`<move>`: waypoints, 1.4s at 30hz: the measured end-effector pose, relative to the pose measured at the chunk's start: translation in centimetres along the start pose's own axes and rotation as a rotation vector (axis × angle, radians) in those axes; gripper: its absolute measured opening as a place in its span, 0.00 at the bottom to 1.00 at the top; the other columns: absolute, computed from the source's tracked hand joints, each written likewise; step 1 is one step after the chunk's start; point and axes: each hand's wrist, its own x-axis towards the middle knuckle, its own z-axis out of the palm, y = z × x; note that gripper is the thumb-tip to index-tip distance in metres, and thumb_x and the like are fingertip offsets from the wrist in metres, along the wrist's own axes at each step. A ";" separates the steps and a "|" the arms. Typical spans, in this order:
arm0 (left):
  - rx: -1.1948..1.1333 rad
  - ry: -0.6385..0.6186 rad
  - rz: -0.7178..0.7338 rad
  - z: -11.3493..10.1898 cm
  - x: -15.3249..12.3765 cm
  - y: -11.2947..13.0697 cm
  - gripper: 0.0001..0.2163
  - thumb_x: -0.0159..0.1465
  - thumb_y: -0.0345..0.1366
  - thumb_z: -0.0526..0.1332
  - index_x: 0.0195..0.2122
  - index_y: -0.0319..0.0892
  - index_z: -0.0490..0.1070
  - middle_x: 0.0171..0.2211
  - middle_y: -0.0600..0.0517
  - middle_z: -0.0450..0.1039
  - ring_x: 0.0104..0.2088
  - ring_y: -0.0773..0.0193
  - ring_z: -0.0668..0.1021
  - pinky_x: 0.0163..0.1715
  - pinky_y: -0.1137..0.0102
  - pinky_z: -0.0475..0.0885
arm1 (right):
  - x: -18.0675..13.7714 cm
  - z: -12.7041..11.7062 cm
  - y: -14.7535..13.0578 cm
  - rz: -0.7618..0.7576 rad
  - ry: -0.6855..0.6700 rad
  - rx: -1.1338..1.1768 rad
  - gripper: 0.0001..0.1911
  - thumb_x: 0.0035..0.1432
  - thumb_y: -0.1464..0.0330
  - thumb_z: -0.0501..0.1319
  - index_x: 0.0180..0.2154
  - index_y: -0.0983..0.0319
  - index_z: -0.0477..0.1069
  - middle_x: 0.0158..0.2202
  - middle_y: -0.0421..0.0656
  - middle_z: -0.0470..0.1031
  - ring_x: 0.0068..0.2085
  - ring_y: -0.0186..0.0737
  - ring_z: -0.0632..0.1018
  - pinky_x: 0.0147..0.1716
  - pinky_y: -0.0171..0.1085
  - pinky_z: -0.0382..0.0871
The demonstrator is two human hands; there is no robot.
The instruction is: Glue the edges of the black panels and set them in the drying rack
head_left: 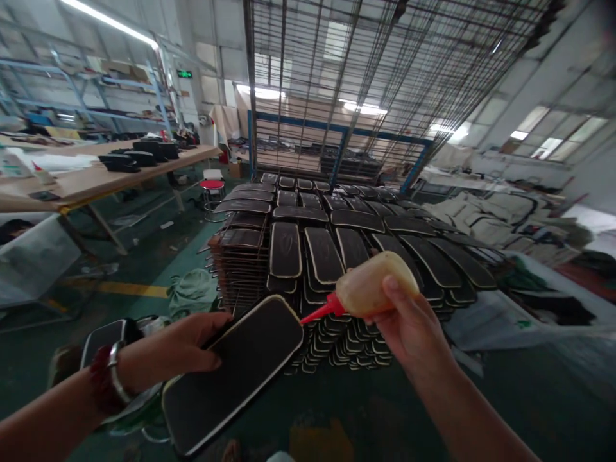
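Note:
My left hand (pixel 192 346) grips a flat black panel (pixel 240 375) with rounded corners by its long upper edge, thumb on the face. A pale line runs along the panel's rim. In my right hand (pixel 409 327) is a squeeze bottle (pixel 375 285) of yellowish liquid, tipped over to the left. Its red nozzle (pixel 320 311) points at the panel's upper right corner and appears to touch the rim there. Behind them, a wire rack bears rows of similar black panels (pixel 286 250) with pale edges.
Raised wire shelves (pixel 308 83) lean above the rack. At the left stands a wooden worktable (pixel 187 157) with black pieces and another bottle on it. A red stool (pixel 212 185) is beyond. Green cloth (pixel 192 292) hangs at the rack's left; pale fabric piles (pixel 481 215) lie right.

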 end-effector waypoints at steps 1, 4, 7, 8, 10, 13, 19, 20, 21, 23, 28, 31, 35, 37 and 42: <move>-0.009 -0.012 -0.007 -0.1 0.1 -0.1 0.18 0.58 0.29 0.68 0.50 0.46 0.80 0.44 0.49 0.84 0.48 0.45 0.83 0.48 0.60 0.78 | -0.1 0.1 0.0 -0.015 -0.011 -0.016 0.22 0.58 0.58 0.75 0.47 0.64 0.76 0.39 0.50 0.77 0.34 0.47 0.79 0.18 0.31 0.73; -0.028 -0.032 -0.004 -0.4 0.2 -0.3 0.18 0.58 0.31 0.68 0.51 0.47 0.79 0.45 0.49 0.84 0.50 0.44 0.82 0.50 0.60 0.77 | -0.5 0.3 0.2 -0.033 -0.039 -0.044 0.20 0.59 0.59 0.74 0.47 0.64 0.75 0.39 0.50 0.77 0.34 0.46 0.79 0.19 0.31 0.73; -0.072 -0.023 -0.002 -0.8 0.5 -0.7 0.18 0.58 0.33 0.70 0.51 0.46 0.79 0.44 0.49 0.84 0.49 0.45 0.83 0.50 0.59 0.77 | -0.9 0.4 0.4 -0.009 -0.020 -0.042 0.21 0.57 0.60 0.75 0.45 0.65 0.75 0.38 0.50 0.76 0.33 0.45 0.78 0.19 0.31 0.73; -0.090 -0.017 -0.003 -0.9 0.6 -0.8 0.19 0.57 0.33 0.70 0.51 0.46 0.79 0.43 0.49 0.84 0.49 0.45 0.83 0.50 0.60 0.77 | -1.0 0.4 0.5 -0.001 0.003 -0.030 0.21 0.57 0.59 0.76 0.45 0.65 0.76 0.38 0.50 0.77 0.33 0.45 0.78 0.18 0.31 0.73; -0.119 -0.009 -0.005 -1.0 0.9 -1.0 0.19 0.57 0.32 0.71 0.50 0.45 0.80 0.43 0.48 0.84 0.48 0.46 0.83 0.49 0.61 0.77 | -1.1 0.5 0.7 -0.001 0.075 0.006 0.22 0.55 0.59 0.77 0.43 0.65 0.76 0.36 0.49 0.77 0.31 0.44 0.78 0.17 0.30 0.73; -0.158 -0.014 0.011 -0.9 1.3 -1.2 0.19 0.56 0.31 0.71 0.51 0.45 0.79 0.44 0.48 0.84 0.48 0.47 0.83 0.49 0.62 0.77 | -0.9 0.8 1.3 -0.024 0.204 0.058 0.23 0.51 0.57 0.79 0.41 0.65 0.76 0.34 0.46 0.76 0.29 0.42 0.77 0.16 0.29 0.72; -0.240 0.011 0.010 -0.2 1.6 -1.2 0.21 0.56 0.28 0.70 0.53 0.43 0.78 0.44 0.45 0.84 0.45 0.49 0.84 0.45 0.62 0.79 | -1.2 0.9 2.4 0.010 0.276 0.090 0.25 0.51 0.58 0.80 0.43 0.66 0.75 0.36 0.45 0.76 0.31 0.42 0.79 0.17 0.29 0.74; -0.253 0.021 0.012 -0.1 1.6 -1.1 0.21 0.56 0.28 0.70 0.52 0.43 0.79 0.44 0.45 0.84 0.44 0.49 0.84 0.45 0.62 0.79 | -1.4 0.9 2.6 0.023 0.283 0.096 0.26 0.50 0.58 0.80 0.43 0.66 0.75 0.36 0.45 0.76 0.31 0.41 0.78 0.17 0.28 0.74; -0.266 0.029 0.015 0.0 1.6 -1.0 0.21 0.56 0.28 0.70 0.52 0.42 0.79 0.44 0.45 0.84 0.43 0.49 0.84 0.45 0.62 0.79 | -1.6 0.8 2.8 0.039 0.291 0.101 0.26 0.50 0.58 0.80 0.43 0.66 0.75 0.36 0.46 0.77 0.31 0.41 0.78 0.18 0.28 0.74; -0.286 0.044 0.019 0.3 1.7 -0.8 0.20 0.55 0.28 0.70 0.50 0.42 0.80 0.43 0.45 0.84 0.43 0.49 0.85 0.45 0.61 0.79 | -1.9 0.9 3.2 0.065 0.306 0.113 0.26 0.50 0.58 0.80 0.43 0.66 0.75 0.36 0.46 0.77 0.30 0.39 0.78 0.19 0.27 0.75; -0.355 0.091 -0.001 0.5 2.1 -0.8 0.19 0.53 0.26 0.71 0.47 0.40 0.81 0.42 0.43 0.85 0.40 0.50 0.85 0.42 0.62 0.81 | -2.8 1.3 4.3 0.092 0.316 0.123 0.27 0.50 0.58 0.80 0.44 0.66 0.75 0.36 0.46 0.76 0.31 0.39 0.77 0.18 0.27 0.74; -0.375 0.115 0.006 0.5 2.3 -0.9 0.19 0.52 0.25 0.71 0.46 0.39 0.81 0.42 0.42 0.85 0.40 0.50 0.85 0.41 0.62 0.81 | -3.5 1.6 4.8 0.124 0.302 0.109 0.27 0.50 0.58 0.80 0.44 0.67 0.75 0.36 0.47 0.76 0.31 0.40 0.77 0.19 0.28 0.74; -0.409 0.146 0.008 0.6 2.3 -0.7 0.17 0.50 0.25 0.71 0.43 0.38 0.81 0.40 0.42 0.85 0.37 0.52 0.86 0.38 0.63 0.82 | -4.5 2.0 5.2 0.156 0.283 0.103 0.26 0.52 0.58 0.79 0.45 0.66 0.74 0.38 0.47 0.75 0.33 0.41 0.77 0.19 0.29 0.73; -0.420 0.168 0.002 0.6 2.4 -0.6 0.16 0.49 0.24 0.71 0.41 0.38 0.81 0.39 0.42 0.85 0.35 0.53 0.86 0.37 0.64 0.82 | -4.8 2.2 5.4 0.175 0.265 0.095 0.26 0.53 0.57 0.78 0.45 0.66 0.75 0.38 0.48 0.75 0.32 0.40 0.77 0.19 0.29 0.72; -0.434 0.230 -0.011 0.6 2.3 -0.4 0.18 0.47 0.24 0.72 0.41 0.37 0.80 0.38 0.42 0.85 0.34 0.54 0.86 0.35 0.64 0.83 | -5.7 2.7 5.9 0.199 0.217 0.078 0.25 0.54 0.57 0.77 0.45 0.65 0.75 0.39 0.50 0.76 0.35 0.44 0.78 0.20 0.30 0.72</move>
